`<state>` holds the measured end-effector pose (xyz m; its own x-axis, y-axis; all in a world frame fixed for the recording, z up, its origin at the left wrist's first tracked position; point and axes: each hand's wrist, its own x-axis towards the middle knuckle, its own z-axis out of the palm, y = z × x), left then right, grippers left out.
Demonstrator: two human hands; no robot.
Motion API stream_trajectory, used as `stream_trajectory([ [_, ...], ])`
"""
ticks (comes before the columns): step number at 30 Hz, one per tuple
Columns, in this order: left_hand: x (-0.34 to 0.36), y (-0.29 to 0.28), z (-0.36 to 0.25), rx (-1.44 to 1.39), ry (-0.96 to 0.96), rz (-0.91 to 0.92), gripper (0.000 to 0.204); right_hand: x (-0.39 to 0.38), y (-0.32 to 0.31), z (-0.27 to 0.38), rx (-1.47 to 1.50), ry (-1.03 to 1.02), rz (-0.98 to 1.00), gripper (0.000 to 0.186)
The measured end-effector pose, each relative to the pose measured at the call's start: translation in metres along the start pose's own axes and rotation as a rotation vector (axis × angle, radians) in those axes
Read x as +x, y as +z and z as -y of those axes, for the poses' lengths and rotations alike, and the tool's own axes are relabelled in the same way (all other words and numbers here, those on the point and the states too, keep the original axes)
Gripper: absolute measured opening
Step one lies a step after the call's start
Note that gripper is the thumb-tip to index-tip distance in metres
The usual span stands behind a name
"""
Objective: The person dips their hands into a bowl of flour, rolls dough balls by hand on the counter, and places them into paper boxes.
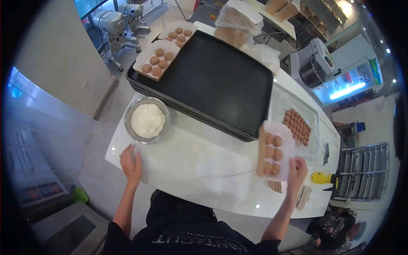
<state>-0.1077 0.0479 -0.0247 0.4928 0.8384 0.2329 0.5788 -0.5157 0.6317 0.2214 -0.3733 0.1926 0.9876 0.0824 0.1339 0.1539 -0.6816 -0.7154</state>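
My right hand (296,169) grips the near side of a small open box (287,144). The box has a white lining, brown sides and several round brown balls (277,154) in rows. It is tilted above the right part of the white table, slightly blurred. At the table's left edge my left hand (131,163) holds nothing, its thumb and fingers apart. Just beyond it stands a metal bowl (166,119) heaped with white powder (148,120). Two similar boxes of brown balls, the nearer box (139,64) and the farther box (192,29), rest on the black trays' left end.
A stack of black baking trays (221,80) fills the table's far middle. At right, many brown balls (296,126) sit in a clear tray (315,123), near a yellow-and-black object (321,178) and a patterned cloth (303,198). Plastic-wrapped goods (238,23) lie beyond. Another person (335,227) is at lower right.
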Motion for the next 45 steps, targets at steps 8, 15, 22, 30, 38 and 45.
stream_trajectory([
  [8,0.064,-0.024,0.044,0.176,0.250,0.145,0.040,0.091,0.247,0.077,0.246,0.020,0.079,0.025],
  [15,0.072,-0.020,0.046,0.109,0.202,0.155,0.040,0.187,0.396,0.150,0.268,0.076,-0.079,0.031],
  [22,0.070,-0.029,0.051,0.107,0.151,0.170,0.037,0.215,0.427,0.202,0.392,-0.029,0.336,0.060],
  [30,0.068,-0.025,0.056,0.131,0.162,0.177,0.036,0.176,0.418,0.219,0.252,-0.226,0.243,0.058],
  [38,0.073,-0.022,0.051,0.145,0.163,0.201,0.035,-0.089,0.387,0.210,-0.042,-1.017,0.684,0.067],
  [45,0.072,-0.017,0.052,0.182,0.212,0.170,0.035,-0.143,0.440,0.197,-0.232,-0.683,0.830,0.078],
])
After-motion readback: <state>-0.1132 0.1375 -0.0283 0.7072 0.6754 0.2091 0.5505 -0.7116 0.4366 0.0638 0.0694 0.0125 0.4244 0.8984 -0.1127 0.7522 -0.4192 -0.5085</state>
